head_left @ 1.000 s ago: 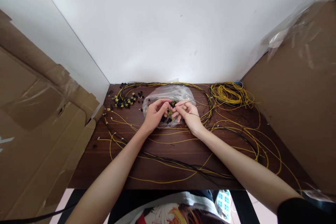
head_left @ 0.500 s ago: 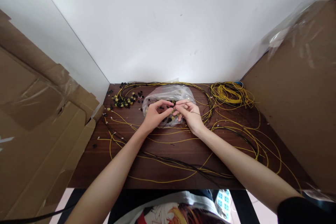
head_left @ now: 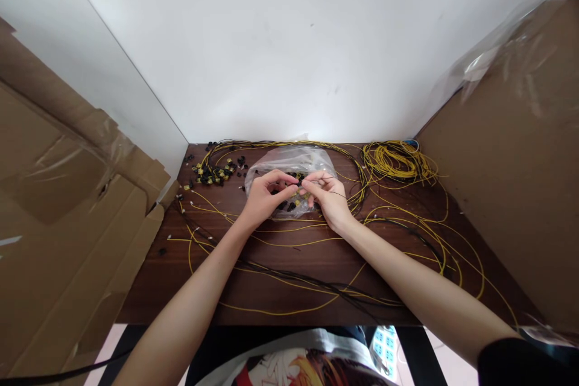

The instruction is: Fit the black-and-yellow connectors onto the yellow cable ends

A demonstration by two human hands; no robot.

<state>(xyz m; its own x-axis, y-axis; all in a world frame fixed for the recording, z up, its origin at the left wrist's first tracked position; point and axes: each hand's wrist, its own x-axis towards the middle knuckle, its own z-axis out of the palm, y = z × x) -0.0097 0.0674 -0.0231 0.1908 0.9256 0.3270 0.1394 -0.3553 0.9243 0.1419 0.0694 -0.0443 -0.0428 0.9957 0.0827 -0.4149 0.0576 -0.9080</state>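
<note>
One pile of black-and-yellow connectors (head_left: 216,174) lay far left on one dark table (head_left: 316,256). One clear bag (head_left: 289,163) sat centre. Left hand (head_left: 262,198) and right hand (head_left: 329,196) met over it, fingertips pinched on one small connector (head_left: 299,183) (thin black wire (head_left: 337,195) attached). One yellow wire coil (head_left: 395,161) lay far right.

connector (head_left: 299,181) | small, black | pinched between fingertips, above bag

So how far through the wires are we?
Done, it seems: a pile of connectors with wires at the table's back left. In hand: left hand and right hand pinch a connector over the bag. Left: the yellow coil and loose wires.
</note>
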